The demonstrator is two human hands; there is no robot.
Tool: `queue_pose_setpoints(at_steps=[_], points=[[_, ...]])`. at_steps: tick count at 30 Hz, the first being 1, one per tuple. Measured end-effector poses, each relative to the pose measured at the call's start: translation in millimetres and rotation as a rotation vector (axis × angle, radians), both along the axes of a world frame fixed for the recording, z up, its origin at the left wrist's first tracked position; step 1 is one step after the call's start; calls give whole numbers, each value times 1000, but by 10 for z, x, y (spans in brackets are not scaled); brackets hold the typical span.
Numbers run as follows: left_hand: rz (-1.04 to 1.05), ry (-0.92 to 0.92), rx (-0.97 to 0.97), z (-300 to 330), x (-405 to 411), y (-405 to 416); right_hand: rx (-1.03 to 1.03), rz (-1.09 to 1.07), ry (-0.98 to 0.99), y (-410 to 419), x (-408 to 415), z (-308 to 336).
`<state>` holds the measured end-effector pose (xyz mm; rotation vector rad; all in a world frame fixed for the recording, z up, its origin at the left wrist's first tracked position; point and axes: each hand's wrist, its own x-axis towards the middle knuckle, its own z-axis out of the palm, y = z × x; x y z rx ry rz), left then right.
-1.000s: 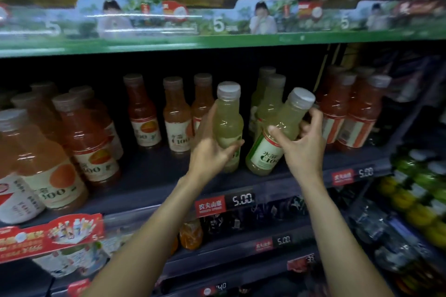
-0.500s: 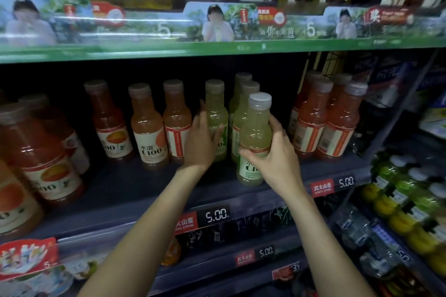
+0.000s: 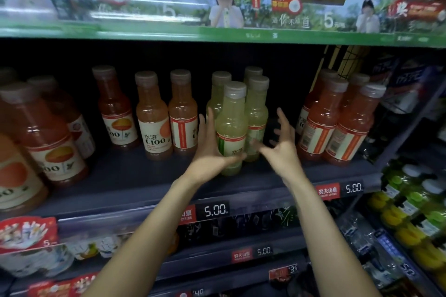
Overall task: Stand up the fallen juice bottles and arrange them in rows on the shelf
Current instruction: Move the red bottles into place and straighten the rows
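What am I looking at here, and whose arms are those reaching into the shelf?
No machine here: a person wears a camera on the head, so the single view looks forward and down along their own bare arms. The dark shelf of a shop holds upright orange juice bottles to the left and right, with pale green ones in the middle. The left hand is cupped round the front pale green bottle, which stands upright. The right hand is spread open beside the bottles and holds nothing. Price tags line the shelf's edge.
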<state>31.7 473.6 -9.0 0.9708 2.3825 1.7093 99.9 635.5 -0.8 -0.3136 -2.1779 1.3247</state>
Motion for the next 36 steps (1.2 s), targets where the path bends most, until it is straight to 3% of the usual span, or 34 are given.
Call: queue_pose_setpoints(at_steps=[2, 5, 12, 19, 22, 27, 32, 36], points=[[-5, 2, -25, -5, -27, 46, -148, 154, -21, 50, -41, 117], [-40, -34, 22, -16, -115, 90, -108, 269, -10, 51, -119, 220], [-66, -100, 16, -72, -358, 109, -25, 130, 98, 178, -155, 139], [15, -108, 65, 13, -214, 174, -22, 147, 13, 117, -111, 74], [130, -3, 26, 39, -44, 87, 47, 75, 7, 42, -17, 6], [191, 204, 17, 134, 206, -337, 387, -188, 218, -336, 264, 10], [382, 729, -31, 188, 250, -1060, 589, -31, 270, -885, 158, 29], [669, 953, -66, 156, 185, -1759, 627, 187, 232, -1475, -77, 54]])
